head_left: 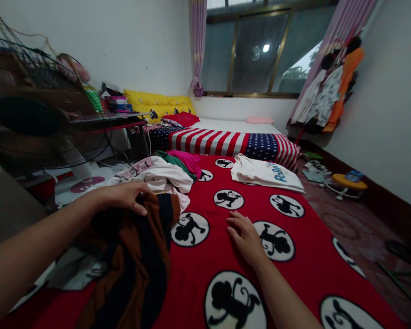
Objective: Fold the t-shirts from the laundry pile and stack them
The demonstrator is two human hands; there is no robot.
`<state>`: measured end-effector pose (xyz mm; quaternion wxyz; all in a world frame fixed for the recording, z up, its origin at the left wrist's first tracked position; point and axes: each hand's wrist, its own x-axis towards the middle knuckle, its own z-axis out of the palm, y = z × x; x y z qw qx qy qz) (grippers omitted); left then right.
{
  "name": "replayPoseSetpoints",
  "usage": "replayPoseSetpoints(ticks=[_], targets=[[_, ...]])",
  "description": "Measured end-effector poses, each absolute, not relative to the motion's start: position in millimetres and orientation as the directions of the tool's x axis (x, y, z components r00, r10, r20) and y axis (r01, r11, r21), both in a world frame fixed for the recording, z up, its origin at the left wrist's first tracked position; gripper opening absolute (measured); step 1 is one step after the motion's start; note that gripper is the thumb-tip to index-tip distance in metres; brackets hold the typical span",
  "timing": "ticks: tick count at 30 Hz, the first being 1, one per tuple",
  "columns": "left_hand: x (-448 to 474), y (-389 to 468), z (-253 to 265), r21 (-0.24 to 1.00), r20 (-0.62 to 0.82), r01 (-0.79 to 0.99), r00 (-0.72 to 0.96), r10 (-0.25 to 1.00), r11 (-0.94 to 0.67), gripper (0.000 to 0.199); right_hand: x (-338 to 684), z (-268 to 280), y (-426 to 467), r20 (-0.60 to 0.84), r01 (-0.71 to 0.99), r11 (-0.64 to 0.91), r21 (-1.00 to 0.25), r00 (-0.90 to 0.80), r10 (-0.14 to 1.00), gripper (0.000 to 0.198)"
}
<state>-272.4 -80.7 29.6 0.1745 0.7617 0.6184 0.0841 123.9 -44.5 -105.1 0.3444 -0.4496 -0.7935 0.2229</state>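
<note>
My left hand [132,195] is closed on a brown and dark navy striped garment [142,256], its fingers bent into the cloth and partly hidden by its folds. The garment lies loosely bunched on the left part of a red blanket [205,201] with black monkey figures in white circles. My right hand [245,237] holds nothing; its fingers are stretched out over the blanket near one of the circles. Farther back on the right lies a flat, folded white shirt [265,173] with blue lettering.
A heap of white, green and pink clothes [164,171] lies beyond my left hand. A standing fan [37,114] is close on the left. Behind stands a bed with a stars-and-stripes cover [208,141]. A small yellow stool [349,181] stands on the floor at right.
</note>
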Motion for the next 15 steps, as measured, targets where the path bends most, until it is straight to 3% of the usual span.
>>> replayPoseSetpoints(ticks=[3, 6, 9, 12, 15], targets=[[-275.5, -94.1, 14.0, 0.345, -0.007, 0.918, 0.213, 0.977, -0.197, 0.045, 123.5, -104.7, -44.4, 0.361, 0.556, 0.504, -0.661, -0.353, 0.863, 0.024], [-258.6, -100.7, 6.3, 0.223, 0.046, 0.961, 0.157, 0.987, -0.163, 0.024, 122.7, -104.9, -44.5, 0.37, 0.551, 0.507, -0.663, -0.348, 0.862, 0.024], [-229.2, -98.4, 24.3, 0.213, 0.145, 0.949, 0.205, 0.968, -0.233, 0.014, 121.5, -104.7, -44.9, 0.372, 0.531, 0.502, -0.682, -0.339, 0.864, 0.022], [-191.8, -85.3, 67.1, 0.341, 0.364, 0.896, 0.152, 0.919, -0.284, 0.016, 122.1, -103.6, -44.4, 0.377, 0.4, 0.454, -0.796, -0.26, 0.889, 0.026], [-152.3, -61.0, 120.4, 0.596, 0.652, 0.679, -0.097, 0.752, -0.429, 0.022, 128.2, -101.0, -42.3, 0.291, 0.099, 0.3, -0.949, -0.097, 0.952, 0.041]])
